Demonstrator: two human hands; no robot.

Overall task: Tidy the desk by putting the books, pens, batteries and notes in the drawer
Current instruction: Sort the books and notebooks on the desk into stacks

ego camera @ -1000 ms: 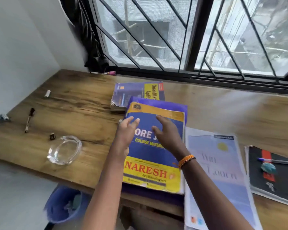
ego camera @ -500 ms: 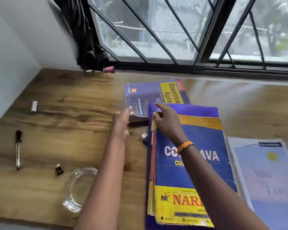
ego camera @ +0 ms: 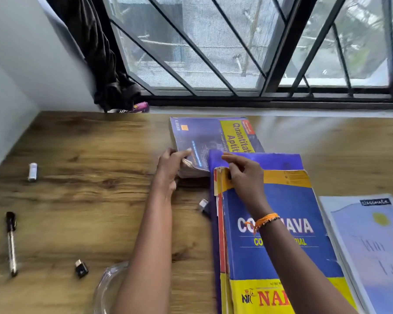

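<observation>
A thick purple and yellow aptitude book [ego camera: 204, 137] lies near the window. My left hand [ego camera: 171, 168] grips its near left corner, thumb on the cover. My right hand [ego camera: 241, 175] rests with fingers spread on the top of a blue and yellow course book [ego camera: 281, 223], which lies on a purple folder [ego camera: 270, 160]. A pale blue notebook [ego camera: 372, 245] lies at the right. A black pen [ego camera: 10, 243] and a small white battery [ego camera: 33, 172] lie at the left. Another small battery [ego camera: 203, 204] sits beside the folder.
The wooden desk [ego camera: 89, 200] meets a white wall on the left and a barred window at the back. A glass ashtray [ego camera: 107, 288] stands by my left forearm. A small black adapter [ego camera: 81, 268] lies near it. A dark cloth [ego camera: 107, 64] hangs in the corner.
Both hands moved forward from the course book toward the aptitude book. My left hand has taken hold of its corner. The view has shifted closer to the desk.
</observation>
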